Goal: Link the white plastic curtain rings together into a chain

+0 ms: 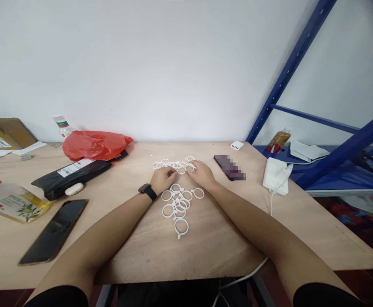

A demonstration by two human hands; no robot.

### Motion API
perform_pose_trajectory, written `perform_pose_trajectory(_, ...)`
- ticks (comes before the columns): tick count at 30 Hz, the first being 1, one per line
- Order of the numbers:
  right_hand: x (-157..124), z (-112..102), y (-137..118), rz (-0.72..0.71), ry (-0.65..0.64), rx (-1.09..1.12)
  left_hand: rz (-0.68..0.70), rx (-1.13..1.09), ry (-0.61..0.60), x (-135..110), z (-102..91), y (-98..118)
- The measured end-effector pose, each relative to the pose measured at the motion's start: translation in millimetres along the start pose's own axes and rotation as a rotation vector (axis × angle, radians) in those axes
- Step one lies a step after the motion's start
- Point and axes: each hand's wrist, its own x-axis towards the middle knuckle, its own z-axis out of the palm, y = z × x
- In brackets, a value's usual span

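Observation:
My left hand [163,179], with a black watch [147,191] on its wrist, is at the front of a far pile of white plastic rings [165,161]. Its fingers are curled together, and what they hold is hidden. My right hand [203,174] is beside the same pile, thumb and fingers closed on a white ring [192,165] with a small tab. Closer to me, between my forearms, lies a second loose group of white rings [180,205], several of them overlapping. One ring [182,227] is at the near end of this group.
Left: a red plastic bag [93,145], black parcel [77,172], white oval case [74,189], phone [54,232] and tilted bottle [16,204]. Right: another phone [228,167], white charger hub [237,146], white device [274,175] with a cable, and blue shelf frame [285,76].

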Motion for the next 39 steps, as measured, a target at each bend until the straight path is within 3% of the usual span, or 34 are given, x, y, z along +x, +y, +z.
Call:
perform_pose_trajectory(4, -1, 1, 0, -0.121, 0.054, 0.114, 0.05, -0.059, 0.059, -1, 1.3, 2)
perform_pose_trajectory(8, -5, 3, -7, -0.277, 0.092, 0.191, 0.244, -0.072, 0.146, -3, 0.2, 7)
perform_pose_trajectory(11, -9, 5, -13, -0.386, 0.077, 0.221, 0.366, -0.055, 0.163, -3, -1.8, 9)
perform_pose_trajectory(14, -12, 4, -16, -0.446, 0.038, 0.222, 0.392, -0.039, 0.19, -3, -3.1, 8)
perform_pose_trajectory(20, -15, -1, -17, -0.456, -0.024, 0.184, 0.426, -0.012, 0.209, -2, -3.4, 6)
perform_pose_trajectory(29, -16, 1, -18, -0.54, 0.088, 0.196, 0.427, 0.021, 0.164, -5, -6.8, 13)
perform_pose_trajectory(39, -18, 0, -20, -0.502, 0.061, 0.155, 0.407, 0.081, 0.136, -6, -7.3, 15)
